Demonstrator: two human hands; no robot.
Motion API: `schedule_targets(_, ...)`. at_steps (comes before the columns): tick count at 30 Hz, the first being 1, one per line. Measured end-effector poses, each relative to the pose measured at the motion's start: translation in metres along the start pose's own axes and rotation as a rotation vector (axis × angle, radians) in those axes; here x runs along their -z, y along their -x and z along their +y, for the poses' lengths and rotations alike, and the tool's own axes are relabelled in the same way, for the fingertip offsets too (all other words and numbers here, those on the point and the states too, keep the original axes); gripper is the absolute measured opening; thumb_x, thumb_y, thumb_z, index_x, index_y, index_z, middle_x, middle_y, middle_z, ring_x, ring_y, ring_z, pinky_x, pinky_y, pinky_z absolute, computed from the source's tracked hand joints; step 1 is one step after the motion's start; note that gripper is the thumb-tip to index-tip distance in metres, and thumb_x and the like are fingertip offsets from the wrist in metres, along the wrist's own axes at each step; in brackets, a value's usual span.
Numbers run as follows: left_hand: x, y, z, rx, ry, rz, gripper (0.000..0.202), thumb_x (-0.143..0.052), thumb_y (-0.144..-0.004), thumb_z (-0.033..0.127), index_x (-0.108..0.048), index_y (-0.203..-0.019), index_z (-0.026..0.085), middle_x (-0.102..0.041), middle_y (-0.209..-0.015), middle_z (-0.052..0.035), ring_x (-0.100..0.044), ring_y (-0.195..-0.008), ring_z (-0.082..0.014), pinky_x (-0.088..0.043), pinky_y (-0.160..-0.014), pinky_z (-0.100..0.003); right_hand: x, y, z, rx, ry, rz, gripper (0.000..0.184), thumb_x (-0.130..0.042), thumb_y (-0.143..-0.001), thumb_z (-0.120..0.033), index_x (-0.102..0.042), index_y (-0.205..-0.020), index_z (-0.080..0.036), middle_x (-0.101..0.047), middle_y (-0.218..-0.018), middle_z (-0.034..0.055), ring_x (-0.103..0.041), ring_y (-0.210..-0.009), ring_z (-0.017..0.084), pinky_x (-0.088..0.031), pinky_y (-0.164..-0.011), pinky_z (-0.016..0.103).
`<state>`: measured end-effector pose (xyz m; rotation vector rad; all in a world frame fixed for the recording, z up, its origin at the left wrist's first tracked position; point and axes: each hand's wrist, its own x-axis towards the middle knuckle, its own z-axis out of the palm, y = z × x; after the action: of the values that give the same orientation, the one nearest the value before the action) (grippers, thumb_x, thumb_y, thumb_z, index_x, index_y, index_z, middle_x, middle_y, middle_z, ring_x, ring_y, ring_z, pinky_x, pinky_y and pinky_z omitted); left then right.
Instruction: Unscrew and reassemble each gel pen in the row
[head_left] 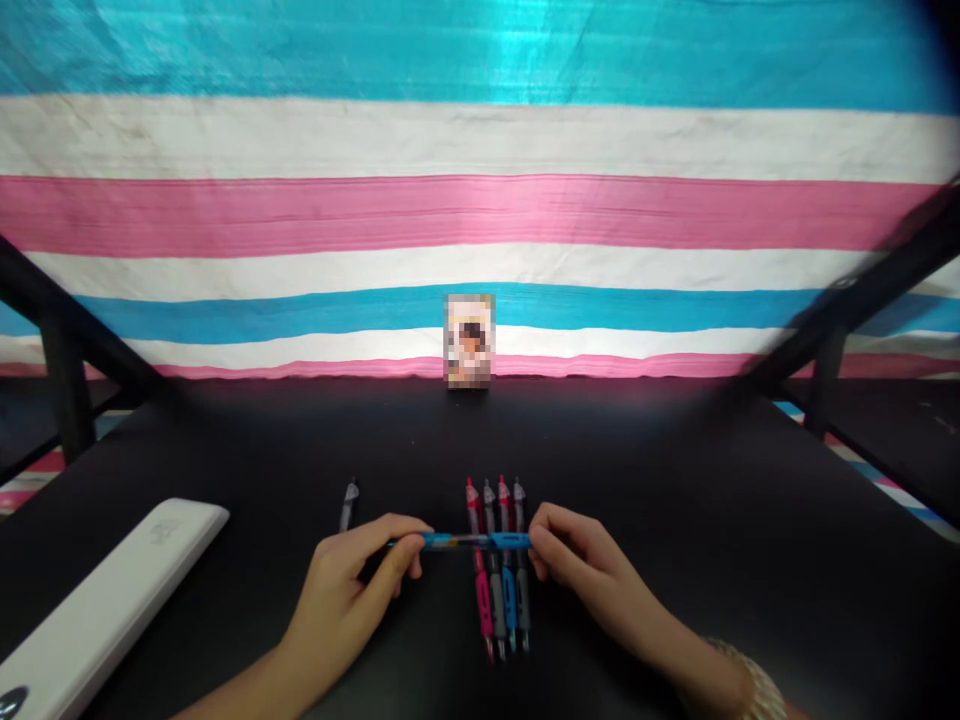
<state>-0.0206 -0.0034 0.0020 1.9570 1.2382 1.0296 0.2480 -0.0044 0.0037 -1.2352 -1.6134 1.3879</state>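
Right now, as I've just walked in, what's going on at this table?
A person holds a blue pen sideways, its left end pinched in the left hand and its right end in the right hand. From this view it crosses a row of four pens on the black table. Another pen lies beyond the left hand.

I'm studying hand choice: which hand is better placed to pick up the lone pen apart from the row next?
Likely the left hand: the lone pen lies just beyond it, while the right hand is across the row of pens. Both hold a blue pen, though.
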Motion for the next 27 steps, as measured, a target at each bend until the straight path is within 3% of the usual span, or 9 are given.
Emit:
schedule_targets(3, -0.0007, 0.0005, -0.0010, 0.008, -0.004, 0.012, 0.019, -0.055, -0.098, 0.027, -0.072, -0.097, 0.020, -0.068, -0.062, 0.0043, -0.061, -0.046, -0.0091, -0.049, -0.048, -0.016, -0.0001, -0.0007, 0.0016, 0.009, -0.059, 0.007, 0.039, -0.060, -0.094, -0.055, -0.055, -0.079, -0.020, -0.049, -0.071, -0.0030, -0.043, -0.064, 0.013, -0.036, -0.059, 0.025)
schedule_targets(7, 0.0002, 0.0011, 0.0005, -0.012, -0.007, 0.003, 0.019, -0.054, -0.098, 0.026, -0.072, -0.097, 0.021, -0.068, -0.062, 0.0049, -0.061, -0.046, -0.0083, -0.049, -0.048, -0.015, -0.0010, -0.0012, 0.0033, -0.019, -0.072, -0.029, 0.050, -0.046, -0.102, -0.055, -0.054, -0.069, -0.018, -0.048, -0.066, -0.0025, -0.039, -0.059, 0.012, -0.033, -0.056, 0.025)
schedule_targets(11, 0.0006, 0.0002, 0.0019, -0.016, -0.009, 0.017, 0.018, -0.055, -0.097, 0.025, -0.073, -0.095, 0.021, -0.068, -0.062, 0.0052, -0.061, -0.045, -0.0080, -0.049, -0.048, -0.014, -0.0011, -0.0021, 0.0036, -0.008, -0.101, -0.004, 0.042, -0.062, -0.094, -0.056, -0.056, -0.076, -0.018, -0.049, -0.067, -0.0036, -0.041, -0.061, 0.012, -0.033, -0.057, 0.024)
schedule_targets(16, -0.0002, -0.0004, 0.0003, -0.004, 0.000, 0.007, 0.018, -0.055, -0.098, 0.025, -0.072, -0.096, 0.021, -0.068, -0.062, 0.0052, -0.061, -0.045, -0.0078, -0.048, -0.047, -0.014, -0.0009, -0.0016, 0.0031, -0.055, -0.094, -0.031, 0.053, -0.048, -0.100, -0.058, -0.055, -0.066, -0.017, -0.047, -0.061, -0.0034, -0.037, -0.054, 0.010, -0.029, -0.051, 0.024)
schedule_targets(20, -0.0003, -0.0002, -0.0009, 0.011, -0.009, 0.012, 0.019, -0.054, -0.098, 0.026, -0.072, -0.096, 0.021, -0.068, -0.061, 0.0048, -0.061, -0.045, -0.0082, -0.048, -0.047, -0.014, -0.0013, -0.0023, 0.0032, -0.050, -0.142, -0.006, 0.042, -0.064, -0.092, -0.057, -0.059, -0.079, -0.017, -0.052, -0.064, -0.0037, -0.041, -0.055, 0.009, -0.030, -0.050, 0.022)
schedule_targets(24, -0.0002, -0.0003, -0.0010, 0.033, -0.009, 0.009, 0.020, -0.054, -0.098, 0.028, -0.072, -0.096, 0.021, -0.068, -0.061, 0.0046, -0.061, -0.046, -0.0087, -0.048, -0.047, -0.014, -0.0015, -0.0047, 0.0069, -0.116, -0.202, -0.033, 0.052, -0.055, -0.093, -0.065, -0.055, -0.074, -0.017, -0.055, -0.058, -0.0028, -0.040, -0.044, 0.007, -0.026, -0.041, 0.020)
schedule_targets(27, 0.0000, -0.0004, -0.0005, 0.054, -0.023, 0.001, 0.022, -0.053, -0.099, 0.029, -0.073, -0.095, 0.020, -0.068, -0.061, 0.0042, -0.061, -0.046, -0.0089, -0.048, -0.048, -0.015, -0.0011, -0.0058, 0.0094, -0.129, -0.220, -0.033, 0.048, -0.063, -0.090, -0.062, -0.056, -0.076, -0.016, -0.056, -0.059, -0.0033, -0.043, -0.042, 0.005, -0.027, -0.039, 0.017)
